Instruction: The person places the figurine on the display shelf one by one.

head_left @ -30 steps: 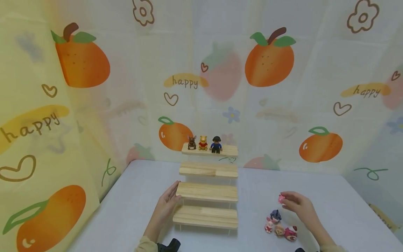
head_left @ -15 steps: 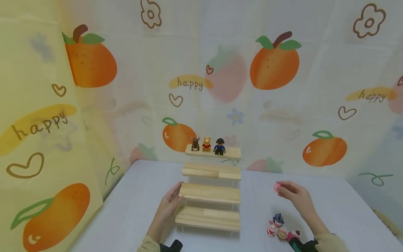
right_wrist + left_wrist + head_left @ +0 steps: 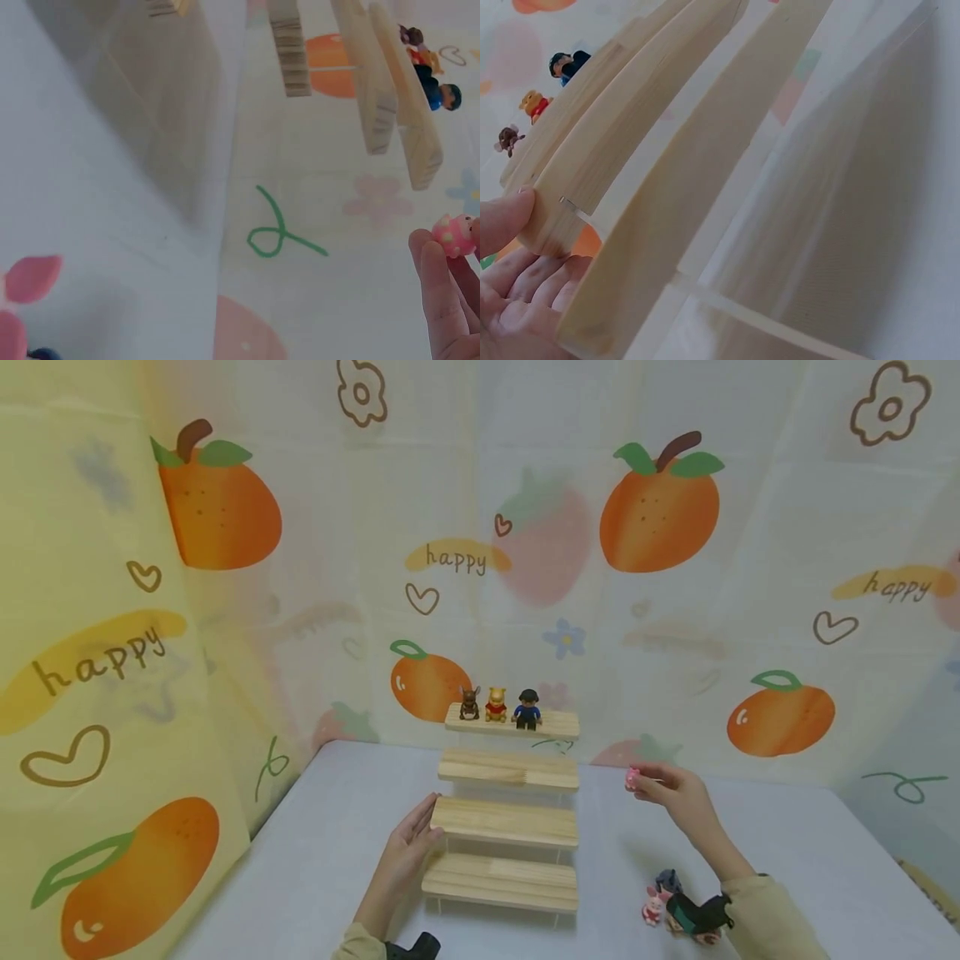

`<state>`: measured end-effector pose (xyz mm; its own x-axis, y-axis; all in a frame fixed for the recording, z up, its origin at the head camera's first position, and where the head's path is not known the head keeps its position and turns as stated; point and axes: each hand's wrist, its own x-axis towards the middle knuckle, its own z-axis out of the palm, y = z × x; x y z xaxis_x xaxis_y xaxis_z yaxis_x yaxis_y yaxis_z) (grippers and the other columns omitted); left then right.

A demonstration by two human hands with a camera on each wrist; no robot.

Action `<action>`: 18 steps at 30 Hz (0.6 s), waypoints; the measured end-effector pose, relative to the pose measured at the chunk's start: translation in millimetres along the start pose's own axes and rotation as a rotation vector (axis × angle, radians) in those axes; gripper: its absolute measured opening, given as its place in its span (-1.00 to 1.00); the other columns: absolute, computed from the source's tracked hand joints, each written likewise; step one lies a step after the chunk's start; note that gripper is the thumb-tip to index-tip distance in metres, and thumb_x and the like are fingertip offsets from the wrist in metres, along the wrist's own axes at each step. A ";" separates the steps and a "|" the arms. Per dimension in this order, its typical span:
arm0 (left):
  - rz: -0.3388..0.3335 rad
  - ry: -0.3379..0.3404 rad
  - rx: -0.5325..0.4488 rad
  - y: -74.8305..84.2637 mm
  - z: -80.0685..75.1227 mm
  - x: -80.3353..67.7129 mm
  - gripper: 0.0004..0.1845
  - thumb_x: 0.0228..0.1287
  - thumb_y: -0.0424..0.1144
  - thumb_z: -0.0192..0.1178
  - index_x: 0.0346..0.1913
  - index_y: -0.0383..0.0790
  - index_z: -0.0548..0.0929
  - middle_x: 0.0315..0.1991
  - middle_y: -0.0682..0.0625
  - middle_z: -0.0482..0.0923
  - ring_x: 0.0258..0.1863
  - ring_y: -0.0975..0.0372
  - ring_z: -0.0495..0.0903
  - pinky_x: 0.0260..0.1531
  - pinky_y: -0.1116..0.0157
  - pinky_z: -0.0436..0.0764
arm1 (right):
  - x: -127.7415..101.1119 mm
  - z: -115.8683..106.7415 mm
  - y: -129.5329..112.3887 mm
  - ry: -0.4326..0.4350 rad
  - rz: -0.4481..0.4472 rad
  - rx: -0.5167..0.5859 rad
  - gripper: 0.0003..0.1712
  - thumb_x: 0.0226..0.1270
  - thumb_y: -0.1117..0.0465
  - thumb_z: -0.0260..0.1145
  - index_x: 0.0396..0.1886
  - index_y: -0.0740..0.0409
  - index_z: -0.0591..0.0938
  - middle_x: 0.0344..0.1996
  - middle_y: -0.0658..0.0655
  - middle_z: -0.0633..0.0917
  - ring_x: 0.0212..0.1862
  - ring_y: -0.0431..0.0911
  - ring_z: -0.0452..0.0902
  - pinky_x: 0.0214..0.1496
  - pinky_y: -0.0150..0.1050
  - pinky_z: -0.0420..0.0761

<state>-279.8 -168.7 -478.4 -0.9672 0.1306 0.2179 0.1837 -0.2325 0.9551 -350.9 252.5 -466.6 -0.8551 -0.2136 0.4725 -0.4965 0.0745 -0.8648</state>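
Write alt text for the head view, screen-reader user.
A person's right hand holds a small pink figure in the air to the right of a four-tier wooden stepped shelf, while the left hand rests flat against the shelf's left end. Three small figures stand on the top tier, and a few more figures lie on the white table.

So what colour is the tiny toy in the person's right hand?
Pink. The tiny toy, pinched by the right hand, shows best in the right wrist view.
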 end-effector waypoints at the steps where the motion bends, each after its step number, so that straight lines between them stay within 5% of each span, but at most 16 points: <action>1: 0.002 -0.004 -0.003 -0.2 0.2 -0.3 -0.35 0.20 -0.45 0.09 0.29 -0.51 0.05 0.32 -0.29 -0.03 0.29 0.01 0.00 0.14 0.41 0.20 | 2.5 2.9 -3.6 0.022 0.014 -0.036 -0.68 0.22 0.24 0.23 -0.04 0.28 0.56 -0.28 0.22 0.63 -0.28 -0.02 0.60 -0.25 -0.28 0.61; 5: -0.002 -0.008 -0.012 -0.6 0.7 -1.6 -0.34 0.20 -0.44 0.09 0.30 -0.51 0.04 0.32 -0.29 -0.04 0.29 0.01 0.00 0.14 0.40 0.20 | 14.6 -15.2 64.7 0.065 0.030 -0.100 -0.61 0.21 0.20 0.23 0.04 0.19 0.53 -0.23 0.19 0.63 -0.25 0.00 0.60 -0.28 -0.26 0.62; 9: -0.008 0.003 -0.003 -0.3 0.0 -2.7 -0.34 0.20 -0.43 0.10 0.30 -0.49 0.05 0.32 -0.28 -0.03 0.29 0.03 0.01 0.14 0.41 0.20 | 24.8 -18.5 88.9 0.071 0.044 -0.155 -0.59 0.21 0.13 0.24 0.07 0.10 0.52 -0.19 0.18 0.62 -0.23 0.03 0.58 -0.29 -0.20 0.63; 15: 0.006 -0.010 -0.006 0.7 -0.8 -2.7 -0.37 0.21 -0.46 0.07 0.29 -0.50 0.06 0.32 -0.28 -0.02 0.28 0.02 0.01 0.15 0.41 0.20 | 39.5 -14.1 93.0 0.111 0.025 -0.270 -0.62 0.18 0.07 0.26 0.02 -0.04 0.55 -0.19 0.07 0.63 -0.21 -0.07 0.57 -0.29 -0.32 0.62; 16: 0.008 -0.012 0.000 0.7 -0.8 -2.4 -0.37 0.21 -0.46 0.07 0.29 -0.50 0.07 0.32 -0.27 -0.01 0.28 0.03 0.01 0.15 0.41 0.20 | 37.3 -4.9 68.0 0.094 0.005 -0.246 -0.64 0.19 0.10 0.25 0.01 0.01 0.56 -0.19 0.09 0.62 -0.20 -0.06 0.57 -0.25 -0.31 0.62; 18: 0.026 -0.020 0.007 0.6 -0.8 -1.3 -0.38 0.22 -0.47 0.06 0.29 -0.51 0.06 0.31 -0.29 -0.02 0.28 0.01 0.00 0.15 0.40 0.19 | 40.8 1.9 55.6 0.086 -0.027 -0.243 -0.64 0.21 0.13 0.24 0.02 0.05 0.56 -0.17 0.08 0.62 -0.20 -0.10 0.56 -0.25 -0.36 0.60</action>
<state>-278.6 -169.8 -478.3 -0.9585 0.1441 0.2461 0.2096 -0.2293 0.9505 -413.2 246.1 -495.7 -0.8452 -0.1355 0.5170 -0.5321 0.3040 -0.7902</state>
